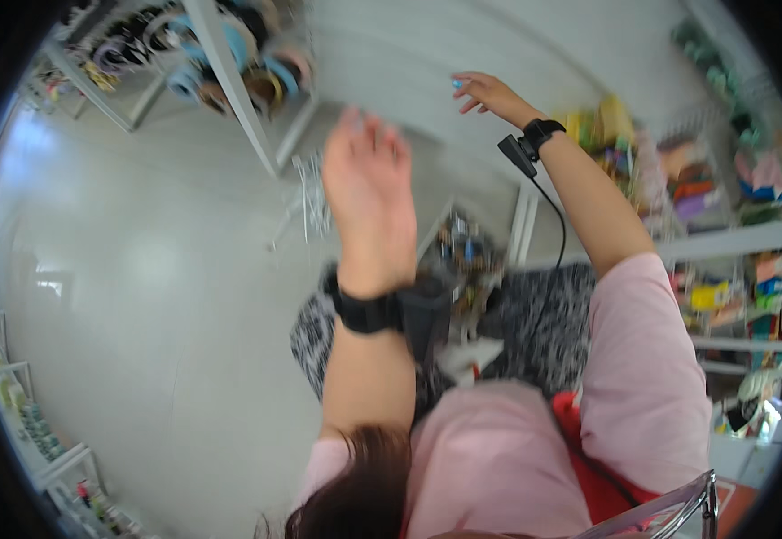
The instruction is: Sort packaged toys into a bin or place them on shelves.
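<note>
My left hand (371, 175) is raised over the floor in front of me, palm towards the camera and blurred by motion. Its fingers are slightly apart, and nothing shows in them. Farther forward and to the right, my right hand (495, 98) reaches over a white surface (425, 54), perhaps a tabletop. Those fingers are spread; a small bright blue spot shows at one fingertip, too small to identify. Each wrist wears a black strap with a device, the right device (517, 155) trailing a black cable (564, 229).
At upper left, a white metal rack (229, 81) holds ribbon-like rolls (273, 77). White thin rods (313, 195) are near it. A box of small items (465, 242) sits beyond my knees. Yellow packets (603, 128) and shelves (748, 236) line the right. A chrome frame (690, 505) is at lower right.
</note>
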Demonstrator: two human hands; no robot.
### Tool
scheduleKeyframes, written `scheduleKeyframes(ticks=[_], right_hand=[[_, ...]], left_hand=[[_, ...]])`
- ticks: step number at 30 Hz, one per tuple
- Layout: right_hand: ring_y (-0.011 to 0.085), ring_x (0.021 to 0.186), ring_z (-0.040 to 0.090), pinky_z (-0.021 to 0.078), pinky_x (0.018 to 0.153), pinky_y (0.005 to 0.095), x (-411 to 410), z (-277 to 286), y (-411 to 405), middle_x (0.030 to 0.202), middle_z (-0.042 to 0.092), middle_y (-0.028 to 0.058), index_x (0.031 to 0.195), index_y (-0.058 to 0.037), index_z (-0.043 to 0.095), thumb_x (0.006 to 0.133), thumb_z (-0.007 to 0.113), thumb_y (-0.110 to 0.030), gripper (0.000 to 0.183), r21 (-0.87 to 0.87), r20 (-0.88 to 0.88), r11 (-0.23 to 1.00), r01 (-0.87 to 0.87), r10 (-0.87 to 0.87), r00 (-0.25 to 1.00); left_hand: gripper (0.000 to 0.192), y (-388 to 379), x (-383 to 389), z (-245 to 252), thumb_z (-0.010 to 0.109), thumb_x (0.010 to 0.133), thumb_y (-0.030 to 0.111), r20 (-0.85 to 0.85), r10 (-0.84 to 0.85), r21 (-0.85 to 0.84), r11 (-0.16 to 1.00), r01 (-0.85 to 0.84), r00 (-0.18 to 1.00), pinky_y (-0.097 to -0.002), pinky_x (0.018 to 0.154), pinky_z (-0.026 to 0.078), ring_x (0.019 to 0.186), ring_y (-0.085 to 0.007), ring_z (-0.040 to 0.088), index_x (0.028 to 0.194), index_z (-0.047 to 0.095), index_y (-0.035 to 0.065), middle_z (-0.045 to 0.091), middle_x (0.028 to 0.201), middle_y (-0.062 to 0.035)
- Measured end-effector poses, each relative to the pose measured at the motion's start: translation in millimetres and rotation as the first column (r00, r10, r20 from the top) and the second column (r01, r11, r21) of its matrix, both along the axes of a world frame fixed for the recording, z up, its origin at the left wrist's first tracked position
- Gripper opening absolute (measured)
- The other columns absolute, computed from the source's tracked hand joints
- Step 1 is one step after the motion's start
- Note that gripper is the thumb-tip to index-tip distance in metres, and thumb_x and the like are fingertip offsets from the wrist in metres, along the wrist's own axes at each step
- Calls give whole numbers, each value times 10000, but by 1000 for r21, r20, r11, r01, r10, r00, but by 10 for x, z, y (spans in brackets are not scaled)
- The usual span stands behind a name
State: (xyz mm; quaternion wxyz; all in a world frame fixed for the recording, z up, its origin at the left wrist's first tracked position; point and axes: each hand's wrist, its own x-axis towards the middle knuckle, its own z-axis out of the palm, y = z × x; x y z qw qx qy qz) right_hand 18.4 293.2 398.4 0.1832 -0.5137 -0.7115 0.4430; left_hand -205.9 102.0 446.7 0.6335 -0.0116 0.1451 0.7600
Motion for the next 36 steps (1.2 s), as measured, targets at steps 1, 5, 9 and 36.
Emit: scheduleKeyframes(ticks=[1,5,9,36], right_hand=[[137,729,621,421,630,265,397,-596,-160,904,596,-10,1158,-76,507,838,516,-321,404,-196,26,981,15,-10,1000],[205,660,599,460,586,353,1825,-2680,-1504,822,626,110,889,-12,618,761,597,-315,330,-321,445,890,323,-159,881],[292,787,543,407,743,403,1742,-3605,-3037,776,555,139,842,-32,614,817,556,-256,233,-355,589,785,508,-234,774],[346,1106,503,389,920,487,1581,-1473,-2133,1242,462,211,1296,0,331,528,771,-393,969,-232,560,927,295,-121,820]], left_hand=[[221,-26,89,32,515,807,132,-57,-33,5,999,33,998,-295,741,393,785,-151,482,1010,475,56,508,894,-35],[202,-66,476,248,500,834,199,-248,-208,112,964,242,946,-297,769,378,838,-161,495,969,498,49,537,941,-52],[233,-286,725,394,425,876,218,-552,-254,132,914,384,794,-301,759,399,797,-159,522,976,495,20,543,875,-69],[498,-351,1928,-1726,566,825,376,-544,-531,-832,238,501,-650,-308,760,457,969,-208,548,1083,523,-48,551,1110,-135]])
